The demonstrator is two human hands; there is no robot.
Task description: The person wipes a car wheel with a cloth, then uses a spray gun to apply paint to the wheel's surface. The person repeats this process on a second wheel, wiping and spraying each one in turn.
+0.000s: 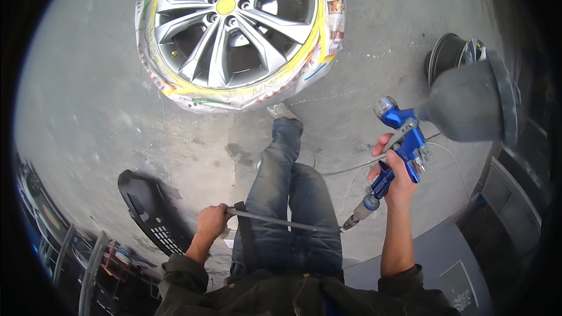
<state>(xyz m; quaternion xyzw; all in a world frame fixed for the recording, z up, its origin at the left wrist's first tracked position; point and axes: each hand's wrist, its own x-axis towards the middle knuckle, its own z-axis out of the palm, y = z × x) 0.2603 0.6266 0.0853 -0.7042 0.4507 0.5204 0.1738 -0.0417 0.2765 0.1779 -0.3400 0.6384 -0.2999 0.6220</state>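
Note:
My right hand (pixel 398 177) is wrapped round the grip of a blue spray gun (pixel 414 140), its large dark paint cup (pixel 471 102) tipped out to the right. From the gun's lower end a grey air hose (pixel 287 222) crosses in front of my thighs. My left hand (pixel 213 221) is closed round that hose on the left side. Ahead, a silver multi-spoke wheel (pixel 219 73) has a yellow centre. Yellow tape and newspaper masking (pixel 335 14) cover its tire all round. The gun is apart from the wheel, to its lower right.
A black plastic car part (pixel 155 213) lies on the floor at left. Another wheel rim (pixel 448 52) is at far right, partly behind the paint cup. Metal racks (pixel 88 275) stand at lower left. A thin cable (pixel 351 168) runs over the grey concrete floor (pixel 88 93).

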